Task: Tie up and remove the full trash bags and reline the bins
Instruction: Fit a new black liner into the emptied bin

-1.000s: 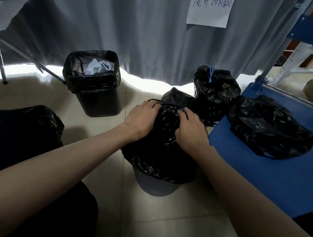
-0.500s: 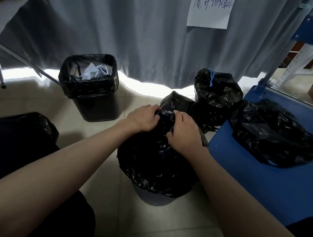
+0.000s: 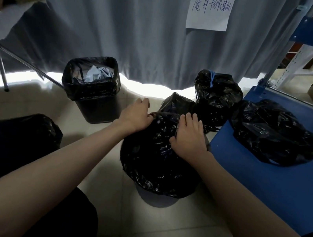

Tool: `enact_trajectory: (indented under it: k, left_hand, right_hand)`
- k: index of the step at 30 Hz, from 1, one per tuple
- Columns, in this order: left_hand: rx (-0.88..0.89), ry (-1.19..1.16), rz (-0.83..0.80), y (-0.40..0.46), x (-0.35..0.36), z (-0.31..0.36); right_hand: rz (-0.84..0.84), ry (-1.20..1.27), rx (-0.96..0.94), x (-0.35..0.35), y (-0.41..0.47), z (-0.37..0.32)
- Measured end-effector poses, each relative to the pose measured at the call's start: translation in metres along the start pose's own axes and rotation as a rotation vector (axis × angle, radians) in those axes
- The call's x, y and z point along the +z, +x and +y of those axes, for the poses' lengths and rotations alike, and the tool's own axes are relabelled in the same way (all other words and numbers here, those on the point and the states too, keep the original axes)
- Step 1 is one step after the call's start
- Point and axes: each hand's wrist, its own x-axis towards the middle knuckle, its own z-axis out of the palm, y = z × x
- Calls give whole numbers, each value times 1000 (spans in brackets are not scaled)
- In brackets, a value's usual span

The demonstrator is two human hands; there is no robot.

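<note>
We count two bins. One is the near bin, only its pale base showing under the black bag draped over it. The other is the dark bin to the left by the curtain, lined in black, with crumpled pale paper inside. Three filled black bags lie apart from these: a tied bag with a blue tie by the curtain, a small bag just behind our hands, and a large bag on the blue cart. A further black bag sits at our left knee.

Half a second ago both hands were bunched together at the bag's top. Now they have parted: our left hand has moved to the bag's left edge, fingers curled around the plastic there, and our right hand lies on top with fingers spread and fairly straight, pressing down, clasping nothing we can see.

The bag is glossy, wrinkled black film, hanging loosely down the bin's sides on the tiled floor, between our arms and just left of the cart.
</note>
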Motion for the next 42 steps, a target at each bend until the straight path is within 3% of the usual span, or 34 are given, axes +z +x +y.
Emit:
enact_trajectory:
  k: [3,12,23,29,38,40,42]
  left_hand:
    - [109,50,41,-19,-10,-3]
    - [110,149,-104,-70,-20,-26]
    - [17,46,14,-87,-11,-42]
    - [23,117,53,-85,-9,-37]
    - [-120,98,-163,-80,1,-60]
    - [-71,301,-109,-78,0,-63]
    - [61,364,44,-72,-10,-60]
  right_hand:
    - [76,-26,-59,-1,-15,1]
    - [121,-103,-82,1,-52,-1]
    - [-39,-134,-42,2,-70,-3]
    - [-83,-138,-27,5,-71,-1]
    - [-100,-120,-24,6,-69,3]
    - [-98,-117,-29,5,-68,5]
    - [-71,-100,-60,3,-65,5]
